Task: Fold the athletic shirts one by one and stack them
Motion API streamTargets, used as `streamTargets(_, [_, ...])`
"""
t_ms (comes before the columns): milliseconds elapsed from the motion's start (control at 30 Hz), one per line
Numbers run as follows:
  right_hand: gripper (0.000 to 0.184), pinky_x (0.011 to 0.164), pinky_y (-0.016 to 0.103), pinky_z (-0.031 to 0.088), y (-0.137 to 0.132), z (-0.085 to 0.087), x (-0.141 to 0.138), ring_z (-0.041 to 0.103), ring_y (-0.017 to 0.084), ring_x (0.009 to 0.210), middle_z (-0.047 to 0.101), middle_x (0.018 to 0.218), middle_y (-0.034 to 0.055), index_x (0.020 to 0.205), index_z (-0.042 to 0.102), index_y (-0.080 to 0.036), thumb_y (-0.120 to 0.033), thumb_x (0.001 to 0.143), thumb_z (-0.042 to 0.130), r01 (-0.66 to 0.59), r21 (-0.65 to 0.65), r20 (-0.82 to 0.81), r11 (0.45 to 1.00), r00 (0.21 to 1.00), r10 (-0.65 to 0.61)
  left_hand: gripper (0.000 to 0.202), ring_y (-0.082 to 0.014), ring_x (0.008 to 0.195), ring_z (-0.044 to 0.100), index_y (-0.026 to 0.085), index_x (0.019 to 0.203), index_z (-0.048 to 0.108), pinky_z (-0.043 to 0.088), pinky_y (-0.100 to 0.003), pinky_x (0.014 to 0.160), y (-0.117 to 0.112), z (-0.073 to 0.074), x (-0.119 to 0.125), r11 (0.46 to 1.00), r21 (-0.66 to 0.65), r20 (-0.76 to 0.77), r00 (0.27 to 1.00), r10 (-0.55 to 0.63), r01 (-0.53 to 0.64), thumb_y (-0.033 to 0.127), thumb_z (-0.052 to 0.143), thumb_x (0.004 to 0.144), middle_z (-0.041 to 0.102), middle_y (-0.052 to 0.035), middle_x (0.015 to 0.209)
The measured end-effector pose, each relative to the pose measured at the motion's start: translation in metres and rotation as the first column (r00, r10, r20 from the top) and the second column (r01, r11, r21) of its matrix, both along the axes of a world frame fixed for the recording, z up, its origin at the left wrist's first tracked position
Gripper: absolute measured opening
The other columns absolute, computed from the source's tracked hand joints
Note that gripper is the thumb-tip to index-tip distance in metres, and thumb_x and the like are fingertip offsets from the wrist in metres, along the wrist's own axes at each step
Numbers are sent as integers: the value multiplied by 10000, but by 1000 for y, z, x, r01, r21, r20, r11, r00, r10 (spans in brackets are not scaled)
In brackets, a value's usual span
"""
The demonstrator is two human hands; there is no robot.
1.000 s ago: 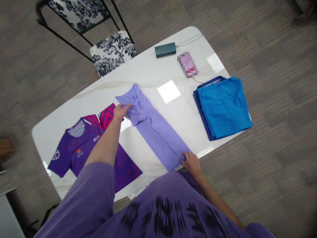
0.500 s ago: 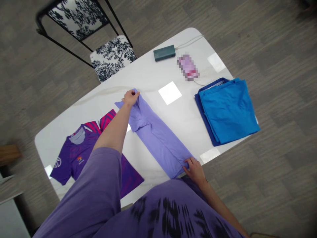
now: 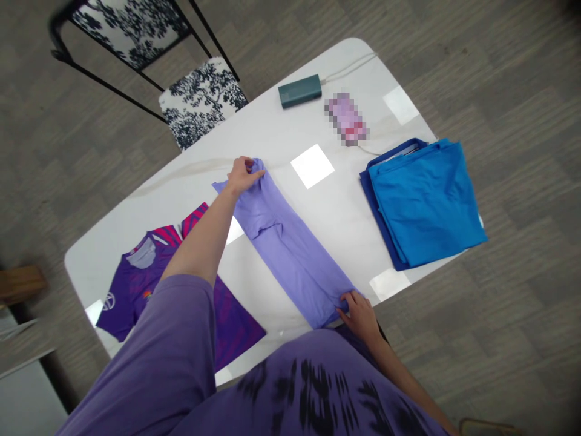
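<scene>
A lilac garment (image 3: 290, 248), folded into a long narrow strip, lies diagonally across the white table (image 3: 272, 130). My left hand (image 3: 242, 174) pinches its far end, near the table's middle. My right hand (image 3: 358, 312) grips its near end at the table's front edge, fingers curled on the cloth. The strip is stretched flat between both hands.
A purple and pink jersey (image 3: 154, 272) lies flat on the left, partly under my left arm. A folded blue garment pile (image 3: 424, 200) sits on the right. A dark green power bank (image 3: 299, 91) and a pink phone (image 3: 347, 118) lie at the far edge. A patterned chair (image 3: 200, 100) stands behind.
My left hand moved from the strip's left side up to its far end and closed on it. My right hand has stayed at the near end.
</scene>
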State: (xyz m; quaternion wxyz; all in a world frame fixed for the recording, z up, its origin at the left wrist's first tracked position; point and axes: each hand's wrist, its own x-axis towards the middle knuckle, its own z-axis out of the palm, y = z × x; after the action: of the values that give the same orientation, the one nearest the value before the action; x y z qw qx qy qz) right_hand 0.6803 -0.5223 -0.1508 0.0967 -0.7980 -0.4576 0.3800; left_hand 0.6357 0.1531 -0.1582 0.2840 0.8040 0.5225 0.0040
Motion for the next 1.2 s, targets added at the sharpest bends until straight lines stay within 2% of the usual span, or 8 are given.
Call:
streamTargets(267, [121,960,446,467,-10,3,-13,664,309,1078,693,1129,73,1112,704,-308,-344,1142,593,-100,-53,100,994,989,105,384,-461,1503,465,277,1315,748,276,-702,1290,-6,-24,11,989,132,-106,991,82,-68,531,736,1027,500,-188,1539])
streamTargets(400, [153,970,436,456,3,18,-11,666,299,1092,708,1167,71,1152,708,-287,-399,1157,604,-111,-21,77,994,991,112,502,-455,1531,466,249,1447,677,213,-708,1332,-20,-11,11,982,172,-30,996,90,-83,534,739,1038,509,-209,1574])
streamTargets(500, [219,1015,423,447,21,27,-10,668,283,1140,727,1224,70,1250,696,-271,-428,1192,554,-96,37,48,995,994,94,610,-447,1578,445,229,1566,587,280,-625,1331,-70,13,-25,971,232,26,998,52,-57,543,711,1058,502,-222,1633])
streamTargets(633, [202,1007,398,451,34,28,-13,657,276,1161,728,1251,77,1254,697,-247,-394,1163,593,-115,17,52,993,992,114,726,-490,1582,443,264,1604,597,309,-621,1312,-166,37,-106,985,136,-34,995,-98,101,597,789,987,534,-230,1630])
streamTargets(767, [173,1019,384,466,29,23,-21,631,271,1149,705,1261,88,1211,701,-237,-365,1106,652,-133,1,82,991,988,132,459,-423,1494,561,357,1509,714,325,-616,1294,-217,41,-165,985,77,-58,987,-150,154,487,676,1071,668,-182,1539])
streamTargets(967, [195,1050,396,488,17,28,-26,630,275,1154,679,1277,87,1241,692,-238,-367,1106,634,-170,15,94,985,981,168,345,-392,1370,642,349,1277,826,311,-623,1283,-201,47,-196,980,114,-42,987,-158,162,300,531,1104,778,-151,1324])
streamTargets(1100, [195,1049,404,496,9,31,-26,633,277,1176,674,1273,67,1255,685,-262,-361,1094,640,-168,11,123,986,978,166,255,-410,1427,597,310,1197,837,293,-622,1304,-186,58,-207,964,160,-47,977,-210,215,332,631,1049,727,-164,1433])
streamTargets(1200, [186,1018,408,507,5,29,-26,647,284,1164,677,1247,58,1235,687,-275,-376,1083,652,-155,26,138,988,979,150,392,-386,1431,601,270,1408,762,367,-577,1268,-161,62,-196,985,173,6,1000,-21,20,396,568,1090,683,-185,1508])
